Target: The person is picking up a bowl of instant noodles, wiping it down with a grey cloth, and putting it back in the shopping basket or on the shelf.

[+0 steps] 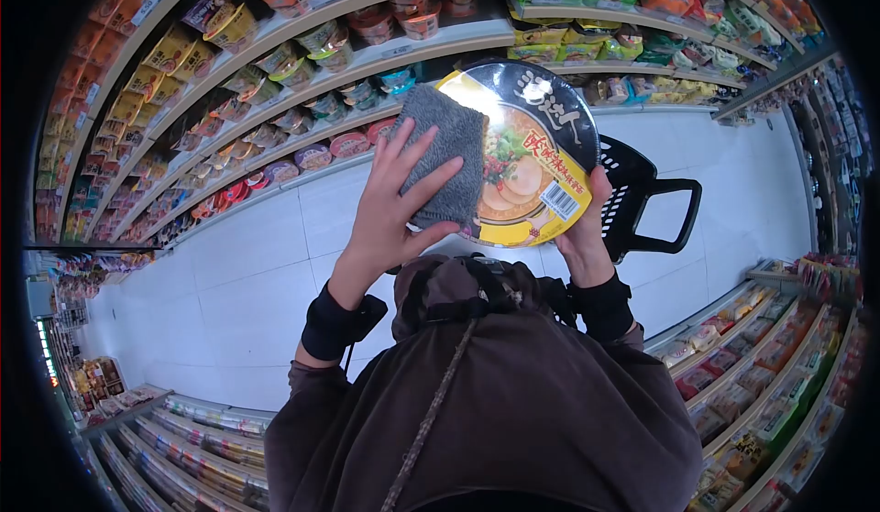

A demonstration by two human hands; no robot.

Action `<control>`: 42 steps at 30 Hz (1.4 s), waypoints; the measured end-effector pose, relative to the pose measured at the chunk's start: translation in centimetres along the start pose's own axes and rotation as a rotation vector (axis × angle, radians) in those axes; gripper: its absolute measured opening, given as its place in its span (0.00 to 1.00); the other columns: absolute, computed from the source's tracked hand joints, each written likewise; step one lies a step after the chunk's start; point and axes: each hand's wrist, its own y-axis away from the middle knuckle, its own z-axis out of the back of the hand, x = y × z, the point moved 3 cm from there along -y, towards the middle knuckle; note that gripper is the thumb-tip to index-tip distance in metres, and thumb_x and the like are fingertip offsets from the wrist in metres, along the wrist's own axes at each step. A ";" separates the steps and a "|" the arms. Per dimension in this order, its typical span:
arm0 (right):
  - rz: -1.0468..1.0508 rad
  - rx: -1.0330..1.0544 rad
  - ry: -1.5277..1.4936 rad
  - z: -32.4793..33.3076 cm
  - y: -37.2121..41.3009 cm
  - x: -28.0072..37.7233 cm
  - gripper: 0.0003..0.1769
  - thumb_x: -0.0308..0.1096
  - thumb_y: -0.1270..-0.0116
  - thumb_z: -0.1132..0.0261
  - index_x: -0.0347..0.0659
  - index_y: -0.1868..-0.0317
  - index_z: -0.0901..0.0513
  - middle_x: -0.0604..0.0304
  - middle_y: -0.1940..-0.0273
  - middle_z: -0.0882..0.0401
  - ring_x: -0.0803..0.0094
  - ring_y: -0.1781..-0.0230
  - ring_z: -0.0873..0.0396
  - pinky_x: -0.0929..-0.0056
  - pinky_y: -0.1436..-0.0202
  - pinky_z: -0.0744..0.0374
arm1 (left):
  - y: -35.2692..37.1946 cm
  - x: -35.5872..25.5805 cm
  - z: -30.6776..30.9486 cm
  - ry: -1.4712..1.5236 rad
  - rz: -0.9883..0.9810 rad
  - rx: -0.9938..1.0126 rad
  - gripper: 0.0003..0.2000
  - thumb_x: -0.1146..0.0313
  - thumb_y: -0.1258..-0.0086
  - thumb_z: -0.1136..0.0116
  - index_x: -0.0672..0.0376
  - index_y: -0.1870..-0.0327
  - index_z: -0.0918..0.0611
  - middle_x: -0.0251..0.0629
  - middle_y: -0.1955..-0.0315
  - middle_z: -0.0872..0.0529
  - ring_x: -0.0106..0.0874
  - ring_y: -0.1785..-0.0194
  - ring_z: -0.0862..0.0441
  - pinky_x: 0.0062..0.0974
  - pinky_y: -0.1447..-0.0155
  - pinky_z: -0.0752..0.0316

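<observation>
A large instant noodle bowl (522, 177), with a black and yellow printed lid and a barcode, is tilted so its lid faces me. My right hand (587, 232) grips its lower right rim, thumb on the edge and the other fingers mostly hidden behind it. Across the left part of the lid lies a folded grey cloth (449, 168). My left hand (394, 196) presses this cloth against the lid, fingers spread over it and thumb near its lower edge. The underside of the bowl is hidden.
A black shopping basket (632, 196) with a handle stands on the white tiled floor (247, 283) beyond my right hand. Shelves of cup noodles (339, 58) and bagged packets (614, 44) run along the far side. More stocked shelves (733, 374) are behind me on both sides.
</observation>
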 end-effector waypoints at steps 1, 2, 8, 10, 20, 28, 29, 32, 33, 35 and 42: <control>-0.003 -0.002 -0.015 0.0 -0.1 0.0 0.44 0.65 0.48 0.51 0.35 0.44 0.41 0.49 0.46 0.36 0.63 0.48 0.32 0.66 0.48 0.30 | 0.1 -0.4 -0.3 0.001 0.001 0.001 0.27 0.45 0.49 0.48 0.49 0.49 0.27 0.45 0.44 0.36 0.46 0.39 0.44 0.48 0.39 0.54; -0.014 -0.025 -0.020 -0.1 -0.1 -0.2 0.44 0.66 0.48 0.52 0.34 0.44 0.41 0.49 0.47 0.35 0.64 0.49 0.31 0.67 0.48 0.29 | 0.2 -0.9 -0.7 0.010 -0.009 0.051 0.28 0.47 0.51 0.46 0.48 0.48 0.28 0.43 0.45 0.36 0.43 0.39 0.44 0.47 0.39 0.52; -0.001 -0.026 -0.017 -1.1 -0.1 -0.8 0.43 0.67 0.47 0.53 0.35 0.45 0.39 0.53 0.49 0.33 0.66 0.50 0.31 0.71 0.49 0.30 | -0.1 -3.8 -2.0 -0.004 -0.094 0.139 0.31 0.49 0.54 0.47 0.45 0.44 0.34 0.41 0.45 0.36 0.36 0.38 0.43 0.38 0.38 0.49; 0.044 0.011 0.054 -1.7 0.2 -0.7 0.42 0.65 0.46 0.53 0.36 0.45 0.39 0.54 0.48 0.33 0.67 0.49 0.32 0.71 0.47 0.32 | -0.3 -4.3 -2.3 0.019 -0.099 0.145 0.31 0.50 0.53 0.47 0.46 0.44 0.34 0.42 0.44 0.37 0.37 0.38 0.43 0.38 0.38 0.49; 0.256 0.134 0.322 -2.4 0.5 0.2 0.65 0.69 0.69 0.37 0.36 0.38 0.56 0.55 0.41 0.48 0.68 0.40 0.46 0.70 0.39 0.46 | -1.0 -4.8 -2.9 0.227 -0.138 0.012 0.29 0.55 0.52 0.47 0.43 0.43 0.35 0.47 0.40 0.46 0.44 0.35 0.52 0.48 0.39 0.55; 0.307 0.212 0.371 -3.9 1.2 0.5 0.77 0.59 0.85 0.27 0.38 0.37 0.65 0.55 0.38 0.56 0.65 0.38 0.51 0.66 0.38 0.48 | -0.6 -4.6 -2.6 0.438 -0.062 -0.162 0.23 0.50 0.40 0.60 0.44 0.43 0.35 0.53 0.38 0.54 0.50 0.35 0.58 0.47 0.38 0.60; 0.377 0.241 0.522 -3.8 1.3 0.7 0.77 0.56 0.86 0.25 0.39 0.37 0.65 0.55 0.39 0.56 0.65 0.38 0.51 0.66 0.39 0.47 | -0.5 -4.6 -2.5 0.502 -0.053 -0.168 0.23 0.49 0.38 0.62 0.44 0.43 0.35 0.54 0.38 0.55 0.50 0.35 0.59 0.46 0.37 0.61; 0.436 0.233 0.706 -4.1 1.4 0.7 0.76 0.50 0.84 0.22 0.39 0.37 0.65 0.54 0.39 0.56 0.64 0.38 0.51 0.67 0.39 0.46 | -0.1 -4.5 -2.3 0.575 -0.029 -0.184 0.23 0.50 0.38 0.61 0.44 0.42 0.37 0.55 0.38 0.56 0.50 0.35 0.60 0.42 0.37 0.59; 0.426 0.196 0.738 -4.1 1.4 0.6 0.75 0.47 0.82 0.22 0.39 0.38 0.66 0.53 0.39 0.56 0.63 0.38 0.51 0.67 0.40 0.45 | 0.0 -4.5 -2.3 0.573 -0.028 -0.186 0.23 0.50 0.38 0.61 0.44 0.42 0.37 0.55 0.38 0.56 0.50 0.35 0.60 0.42 0.37 0.59; 0.440 0.197 0.732 -4.2 1.3 0.3 0.74 0.45 0.80 0.22 0.39 0.38 0.66 0.52 0.39 0.56 0.63 0.38 0.51 0.67 0.40 0.45 | 0.1 -4.5 -2.0 0.643 -0.004 -0.218 0.24 0.50 0.38 0.61 0.46 0.40 0.38 0.56 0.39 0.56 0.50 0.35 0.59 0.37 0.37 0.56; 0.583 0.195 0.912 -5.4 1.9 0.8 0.66 0.40 0.75 0.24 0.35 0.39 0.60 0.48 0.42 0.53 0.61 0.40 0.48 0.66 0.41 0.44 | 0.6 -4.7 -1.6 0.668 0.048 -0.270 0.38 0.44 0.43 0.57 0.60 0.37 0.50 0.59 0.40 0.53 0.51 0.36 0.55 0.33 0.38 0.52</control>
